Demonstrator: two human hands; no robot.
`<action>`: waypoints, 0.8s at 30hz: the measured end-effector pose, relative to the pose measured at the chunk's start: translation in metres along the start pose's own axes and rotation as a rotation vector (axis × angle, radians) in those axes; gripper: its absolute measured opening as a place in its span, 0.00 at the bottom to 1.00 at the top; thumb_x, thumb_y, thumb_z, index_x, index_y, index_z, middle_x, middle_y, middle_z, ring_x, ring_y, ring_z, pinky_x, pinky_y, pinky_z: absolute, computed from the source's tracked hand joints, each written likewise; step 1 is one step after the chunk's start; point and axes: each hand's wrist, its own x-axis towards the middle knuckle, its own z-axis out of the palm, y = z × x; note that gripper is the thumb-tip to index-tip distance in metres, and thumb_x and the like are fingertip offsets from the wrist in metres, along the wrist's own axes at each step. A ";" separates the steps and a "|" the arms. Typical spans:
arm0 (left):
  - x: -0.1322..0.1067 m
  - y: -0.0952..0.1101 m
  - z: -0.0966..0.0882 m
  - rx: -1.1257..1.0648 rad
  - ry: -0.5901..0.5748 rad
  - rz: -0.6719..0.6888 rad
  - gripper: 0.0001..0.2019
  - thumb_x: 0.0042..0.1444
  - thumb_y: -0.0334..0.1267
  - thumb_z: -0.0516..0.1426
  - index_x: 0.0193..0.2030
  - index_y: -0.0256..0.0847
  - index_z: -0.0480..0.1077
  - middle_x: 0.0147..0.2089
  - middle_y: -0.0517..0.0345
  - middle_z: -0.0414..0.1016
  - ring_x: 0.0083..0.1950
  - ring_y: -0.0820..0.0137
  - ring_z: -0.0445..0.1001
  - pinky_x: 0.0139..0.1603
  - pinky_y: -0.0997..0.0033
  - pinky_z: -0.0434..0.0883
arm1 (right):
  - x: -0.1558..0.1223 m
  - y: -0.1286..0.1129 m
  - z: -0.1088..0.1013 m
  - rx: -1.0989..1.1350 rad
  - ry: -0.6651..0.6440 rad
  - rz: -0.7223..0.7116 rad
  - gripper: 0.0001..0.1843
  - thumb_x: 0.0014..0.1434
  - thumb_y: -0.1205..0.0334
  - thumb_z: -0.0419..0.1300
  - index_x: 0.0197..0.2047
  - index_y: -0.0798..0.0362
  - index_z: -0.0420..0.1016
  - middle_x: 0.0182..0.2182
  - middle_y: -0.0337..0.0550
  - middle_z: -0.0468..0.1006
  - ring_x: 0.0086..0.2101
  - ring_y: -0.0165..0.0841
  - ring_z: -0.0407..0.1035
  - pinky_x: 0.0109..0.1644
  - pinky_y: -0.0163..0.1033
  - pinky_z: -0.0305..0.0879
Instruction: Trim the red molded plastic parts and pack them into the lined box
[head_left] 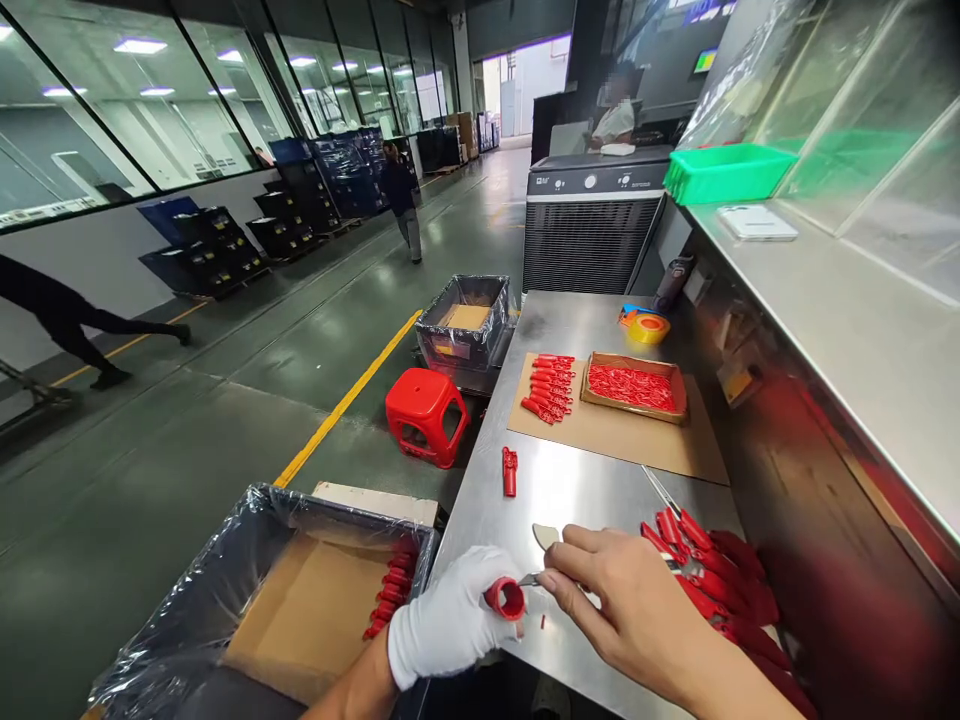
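Observation:
My left hand, in a white glove, is wrapped around a hollow red plastic tube, its round open end turned toward me. My bare right hand pinches a small metal blade, whose tip touches or nearly touches the tube's rim. Its handle is hidden by my fingers. A flat beige piece shows just beyond my fingertips; I cannot tell whether it belongs to the blade. A tiny red scrap lies on the table below. Farther up stands or lies one red plastic part.
Red-handled tools are heaped at right. Red parts lie on cardboard beside a box of small red pieces. Yellow tape sits behind. A lined crate with red parts is at left, near a red stool. People are in the aisle.

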 end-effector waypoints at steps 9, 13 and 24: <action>-0.005 -0.004 0.002 -0.020 -0.006 -0.015 0.09 0.54 0.36 0.60 0.28 0.40 0.62 0.33 0.60 0.65 0.36 0.68 0.63 0.43 0.67 0.58 | -0.004 -0.005 0.000 -0.076 0.000 -0.031 0.20 0.72 0.54 0.44 0.31 0.50 0.69 0.28 0.38 0.68 0.27 0.32 0.60 0.32 0.40 0.44; -0.007 -0.004 0.002 -0.026 0.019 -0.008 0.10 0.54 0.37 0.60 0.28 0.40 0.61 0.33 0.60 0.64 0.36 0.69 0.62 0.43 0.66 0.58 | -0.005 -0.008 0.002 -0.084 -0.003 -0.023 0.20 0.72 0.55 0.45 0.31 0.50 0.68 0.28 0.38 0.68 0.27 0.32 0.60 0.32 0.40 0.43; -0.011 -0.012 0.006 -0.019 0.136 0.021 0.10 0.54 0.35 0.60 0.28 0.40 0.60 0.31 0.62 0.63 0.36 0.70 0.60 0.41 0.68 0.58 | -0.007 -0.015 0.005 -0.090 0.068 -0.065 0.18 0.71 0.59 0.47 0.29 0.50 0.68 0.27 0.38 0.69 0.26 0.32 0.62 0.31 0.40 0.44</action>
